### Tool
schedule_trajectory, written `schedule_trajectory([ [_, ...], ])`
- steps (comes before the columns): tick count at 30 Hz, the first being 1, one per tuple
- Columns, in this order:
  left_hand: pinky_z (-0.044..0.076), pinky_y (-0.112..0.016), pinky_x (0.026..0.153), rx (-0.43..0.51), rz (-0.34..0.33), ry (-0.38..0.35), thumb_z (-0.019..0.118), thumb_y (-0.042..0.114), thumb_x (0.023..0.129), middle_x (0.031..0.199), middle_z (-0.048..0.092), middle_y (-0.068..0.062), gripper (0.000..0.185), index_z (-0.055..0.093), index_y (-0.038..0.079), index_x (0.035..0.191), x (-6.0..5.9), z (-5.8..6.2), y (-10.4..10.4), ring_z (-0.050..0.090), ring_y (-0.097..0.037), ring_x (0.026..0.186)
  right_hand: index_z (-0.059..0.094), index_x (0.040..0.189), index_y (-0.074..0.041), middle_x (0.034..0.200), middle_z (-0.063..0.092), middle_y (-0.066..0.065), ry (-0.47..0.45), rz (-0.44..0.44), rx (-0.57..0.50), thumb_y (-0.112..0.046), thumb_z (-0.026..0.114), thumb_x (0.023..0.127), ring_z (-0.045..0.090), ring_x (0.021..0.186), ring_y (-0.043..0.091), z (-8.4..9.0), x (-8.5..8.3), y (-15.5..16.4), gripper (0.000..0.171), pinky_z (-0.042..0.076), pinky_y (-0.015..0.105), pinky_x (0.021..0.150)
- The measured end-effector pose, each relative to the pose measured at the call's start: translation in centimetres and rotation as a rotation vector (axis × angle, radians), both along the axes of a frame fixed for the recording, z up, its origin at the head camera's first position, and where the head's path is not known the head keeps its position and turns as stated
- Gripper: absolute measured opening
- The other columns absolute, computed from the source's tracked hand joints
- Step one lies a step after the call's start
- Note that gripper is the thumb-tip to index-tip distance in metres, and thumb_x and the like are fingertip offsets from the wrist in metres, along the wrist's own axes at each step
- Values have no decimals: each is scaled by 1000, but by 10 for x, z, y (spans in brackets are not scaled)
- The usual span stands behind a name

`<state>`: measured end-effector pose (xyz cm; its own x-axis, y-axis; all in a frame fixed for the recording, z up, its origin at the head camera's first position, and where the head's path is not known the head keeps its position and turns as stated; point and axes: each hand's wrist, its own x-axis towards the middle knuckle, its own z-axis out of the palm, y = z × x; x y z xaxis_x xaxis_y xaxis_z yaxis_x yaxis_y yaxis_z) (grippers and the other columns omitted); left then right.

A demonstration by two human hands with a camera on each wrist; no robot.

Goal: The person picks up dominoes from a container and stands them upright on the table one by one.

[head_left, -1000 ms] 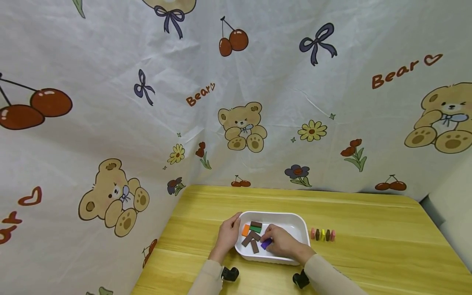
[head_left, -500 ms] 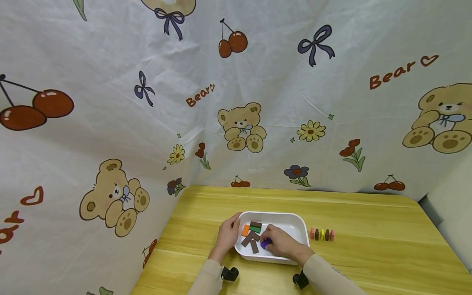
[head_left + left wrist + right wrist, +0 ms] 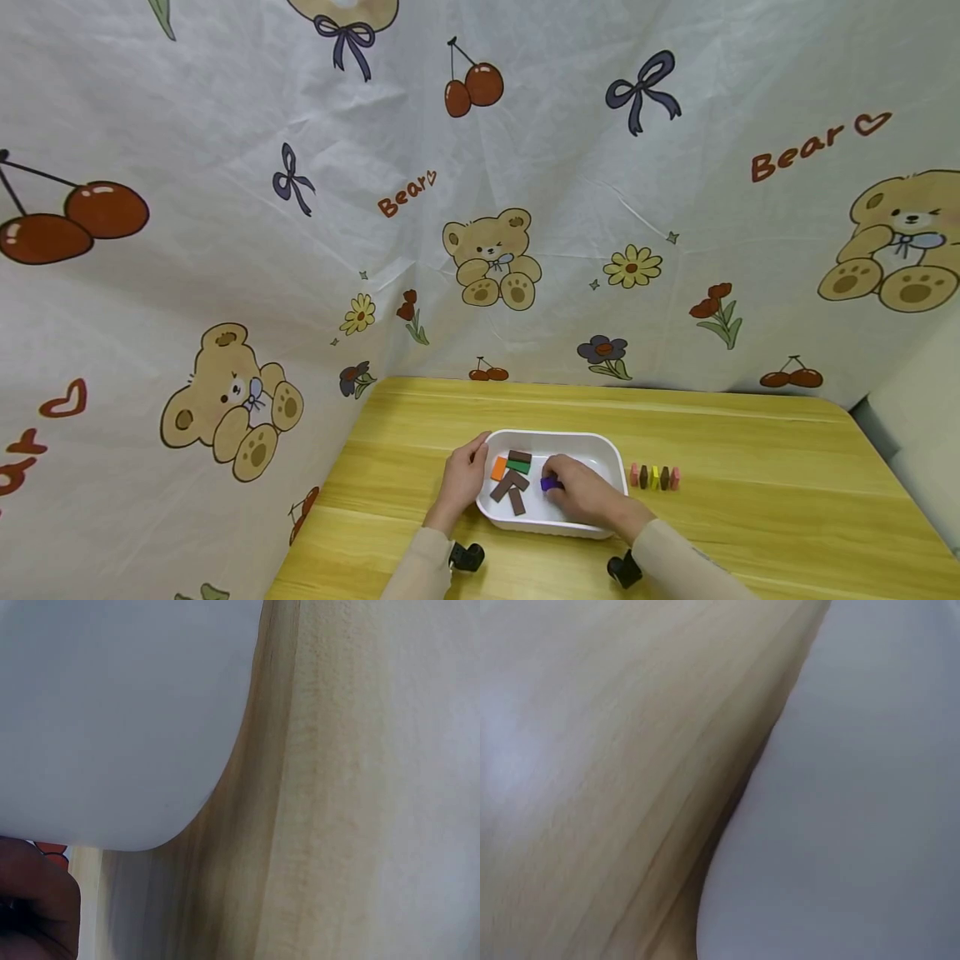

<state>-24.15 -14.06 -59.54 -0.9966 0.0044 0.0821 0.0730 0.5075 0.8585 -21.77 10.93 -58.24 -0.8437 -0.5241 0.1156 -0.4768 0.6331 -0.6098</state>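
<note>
A white tray [image 3: 551,527] sits on the wooden table, its outer wall filling much of both wrist views. My left hand [image 3: 462,479] grips the left end by the rim; part of that hand [image 3: 45,900] shows at the lower left of the left wrist view. Inside the tray, my right hand [image 3: 583,492] pinches a purple domino block [image 3: 550,483], partly hidden by the fingers. To its left lie an orange block [image 3: 498,468], a green block [image 3: 518,467] and several brown blocks [image 3: 517,501]. The right wrist view shows no fingers, only tray wall [image 3: 840,795] and table.
Right of the tray, a short row of upright blocks [image 3: 655,477] in pink, brown and yellow stands on the table [image 3: 787,492]. A white cloth [image 3: 570,167] printed with bears hangs behind and to the left.
My right hand has moved slightly right and away from the brown blocks, taking the purple block with it. The left hand stays on the tray's left end.
</note>
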Motion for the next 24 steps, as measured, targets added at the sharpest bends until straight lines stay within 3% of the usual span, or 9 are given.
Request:
schedule_trajectory([
  [10, 49, -52, 113, 19, -9, -14, 50, 23, 110, 143, 64, -12, 36, 66, 11, 140, 2, 4, 0, 57, -35, 137, 60, 116, -7, 100, 62, -3, 2, -33, -10, -6, 69, 97, 59, 91, 9, 7, 2, 6, 22, 58, 34, 81],
  [17, 49, -53, 113, 33, -13, -6, 50, 22, 110, 143, 63, -14, 37, 65, 10, 140, 5, 8, 0, 57, -37, 137, 61, 108, -6, 96, 61, -1, 21, -5, -57, 0, 70, 93, 55, 84, 6, 16, 8, 11, 18, 55, 28, 72],
  [24, 49, -51, 113, 20, -14, -16, 49, 24, 111, 144, 63, -12, 37, 65, 12, 141, 1, 1, 0, 57, -34, 137, 62, 106, -7, 96, 63, -1, 7, -20, -74, 0, 71, 92, 56, 82, 5, 25, 15, 22, 18, 54, 25, 70],
])
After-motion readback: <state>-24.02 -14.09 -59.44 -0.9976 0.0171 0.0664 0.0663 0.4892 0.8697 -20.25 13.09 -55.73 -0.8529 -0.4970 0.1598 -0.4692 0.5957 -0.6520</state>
